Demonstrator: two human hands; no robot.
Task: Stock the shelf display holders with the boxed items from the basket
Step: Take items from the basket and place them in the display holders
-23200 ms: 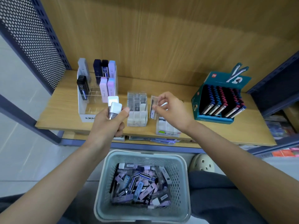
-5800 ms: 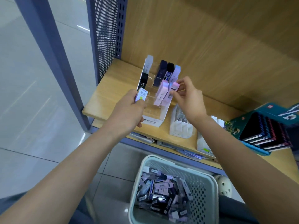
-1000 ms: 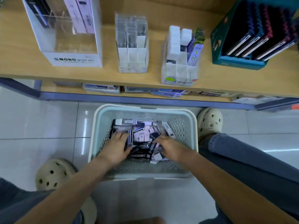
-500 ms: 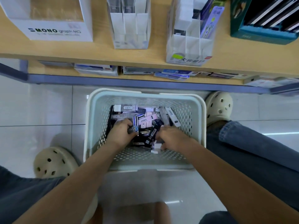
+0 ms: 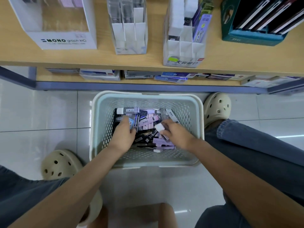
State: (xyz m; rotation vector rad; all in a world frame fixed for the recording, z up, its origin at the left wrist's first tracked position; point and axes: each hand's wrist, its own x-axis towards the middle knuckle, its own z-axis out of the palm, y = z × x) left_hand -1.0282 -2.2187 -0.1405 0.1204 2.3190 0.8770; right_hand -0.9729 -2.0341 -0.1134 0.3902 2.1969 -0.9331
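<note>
Top edge cuts off the holders (image 5: pixel 130 38) and teal box (image 5: pixel 246 38); left hand (image 5: pixel 123 135) hides its own grip among the boxes (image 5: pixel 148 120); white box (image 5: pixel 159 127) pinched by right hand (image 5: pixel 177 135) is blurred, label unreadable.

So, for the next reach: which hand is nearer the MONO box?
Left. In the basket, the left hand is toward the MONO box; the right hand is farther right.

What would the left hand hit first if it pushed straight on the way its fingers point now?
The left hand would likely meet the clear white-capped box at the pile's far end, then the basket's far wall; depth unclear.
</note>
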